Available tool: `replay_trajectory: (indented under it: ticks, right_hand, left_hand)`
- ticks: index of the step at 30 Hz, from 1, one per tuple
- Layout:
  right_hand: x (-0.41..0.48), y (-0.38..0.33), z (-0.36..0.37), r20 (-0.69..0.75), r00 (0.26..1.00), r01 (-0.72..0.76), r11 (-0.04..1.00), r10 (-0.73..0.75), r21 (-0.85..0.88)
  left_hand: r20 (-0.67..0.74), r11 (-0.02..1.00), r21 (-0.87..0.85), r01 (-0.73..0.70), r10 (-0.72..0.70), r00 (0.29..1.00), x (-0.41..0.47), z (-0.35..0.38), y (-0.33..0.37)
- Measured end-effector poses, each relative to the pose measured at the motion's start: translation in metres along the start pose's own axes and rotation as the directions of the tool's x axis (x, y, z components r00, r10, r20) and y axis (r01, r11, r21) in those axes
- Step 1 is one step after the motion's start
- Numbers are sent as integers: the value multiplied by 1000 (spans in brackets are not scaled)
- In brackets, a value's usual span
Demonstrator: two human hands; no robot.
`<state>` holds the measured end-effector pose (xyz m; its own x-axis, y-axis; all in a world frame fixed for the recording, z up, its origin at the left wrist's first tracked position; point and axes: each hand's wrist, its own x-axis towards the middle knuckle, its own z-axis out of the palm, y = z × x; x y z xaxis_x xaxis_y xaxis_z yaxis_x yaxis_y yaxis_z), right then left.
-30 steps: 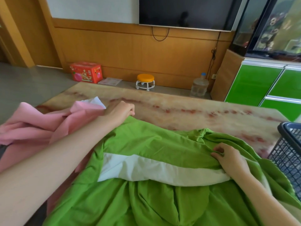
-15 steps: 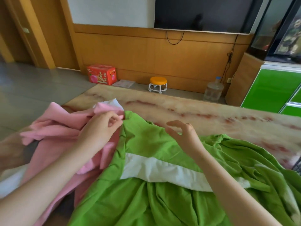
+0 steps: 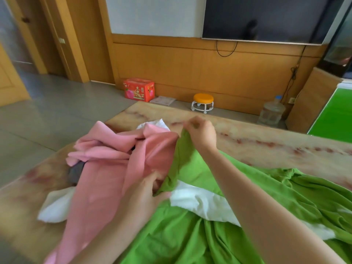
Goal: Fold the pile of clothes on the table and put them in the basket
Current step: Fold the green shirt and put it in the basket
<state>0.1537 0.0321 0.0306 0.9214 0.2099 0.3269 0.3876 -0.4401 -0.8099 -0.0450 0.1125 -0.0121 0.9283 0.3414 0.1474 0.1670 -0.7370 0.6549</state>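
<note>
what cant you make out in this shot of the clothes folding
Head view, the only one:
- Basket: not in frame, so its place and contents are unknown.
- Right hand: motion-blurred fingertips; it seems to pinch the green garment, but the exact hold is unclear.
- Dark item: mostly buried under the pink garment; can't identify it.
- Left hand: its fingers sink into folds where pink meets green.
- Green garment's near side: cut off by the bottom edge.
</note>
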Motion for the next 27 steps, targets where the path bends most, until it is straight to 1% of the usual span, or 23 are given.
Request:
replay_trajectory:
  ticks: [1, 2, 3, 4, 6, 9, 10, 12, 14, 16, 17, 19, 22, 23, 25, 27]
  right_hand:
    - [6, -4, 0, -66, 996, -54, 987, 65, 153]
    - [12, -7, 1, -92, 986, -107, 948, 141, 300]
    - [18, -8, 5, -89, 977, -145, 909, 194, 391]
    - [23, -8, 10, -75, 977, -156, 904, 201, 399]
    - [26, -3, 22, -8, 986, -156, 945, 166, 286]
    - [23, 6, 24, 185, 963, -225, 963, 195, 152]
    - [22, 8, 18, 229, 951, -242, 962, 209, 125]
    - [20, 16, 2, 280, 938, -231, 970, 203, 71]
    - [15, 21, -13, 356, 918, -201, 979, 174, 39]
    - [9, 25, -23, 402, 903, -206, 973, 149, 101]
    - [7, 24, -25, 403, 905, -219, 961, 136, 167]
    - [8, 23, -21, 360, 921, -251, 932, 147, 263]
    - [19, 23, -5, 223, 943, -313, 885, 247, 344]
    - [22, 22, 1, 186, 940, -337, 873, 288, 353]
    - [27, 25, 13, 159, 929, -370, 866, 334, 337]
    - [26, 20, 19, 184, 912, -409, 854, 367, 323]
  left_hand:
    - [-35, 1000, -4, 8, -9, 999, 0, -2, -3]
    - [-76, 1000, -29, 12, -14, 997, 1, -4, -5]
    - [-114, 999, -49, 9, -15, 993, 2, -5, -7]
    - [-155, 998, -61, -6, -4, 988, 3, -5, -10]
    - [-198, 998, -61, -14, 2, 980, 3, -3, -13]
    - [-216, 995, -74, -69, 52, 975, -6, 1, -19]
    - [-212, 992, -47, -113, 101, 972, -9, 2, -21]
    - [-183, 973, 87, -214, 227, 957, -16, 4, -23]
    - [-183, 943, 212, -255, 294, 938, -19, 5, -20]
    - [-227, 929, 255, -268, 327, 917, -16, 5, -16]
    - [-248, 927, 254, -276, 338, 908, -14, 5, -15]
    - [-287, 918, 247, -310, 375, 882, -14, 7, -16]
    - [-350, 926, 180, -333, 377, 858, -20, 2, -21]
    - [-372, 931, 155, -330, 364, 854, -23, -3, -23]
    - [-405, 936, 144, -321, 351, 844, -26, -11, -28]
    - [-410, 932, 176, -316, 361, 838, -27, -15, -33]
